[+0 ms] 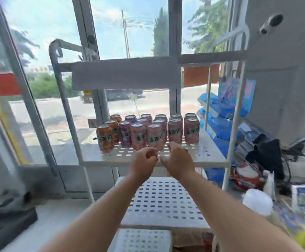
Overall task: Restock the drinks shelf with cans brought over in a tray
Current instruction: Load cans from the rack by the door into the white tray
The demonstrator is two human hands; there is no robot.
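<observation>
Right, starting at the far left: a glass door with a red and yellow sticker [2, 84] looks out on a sunlit road. Beside it stands the tall white metal rack [57, 88], and its middle tier, the white perforated metal shelf [208, 151], is where the stock sits.

At the left of that shelf is a short file of orange drink cans [104, 138]. Next come the purple drink cans [125, 133], then rows of pink drink cans [174, 130] running to about the middle. All of them stand upright and close together. The near strip and the right end of the shelf are bare.

Now the hands, both hovering at the near edge just in front of the pink rows. The left hand [144, 160] has its fingers curled right in and nothing in them. The right hand [179, 159], just beside it, has fingers bent over loosely, also empty. Neither touches a can.

Below them a second perforated shelf [166, 200] carries nothing I can see. Far right, blue snack packets [219, 113] hang on another stand.

No tray is in view, so I'd judge this a gap between loads, with the placed cans set and more to fetch. The next move calls for bringing cans to that bare near strip and keeping each colour in its own file.
</observation>
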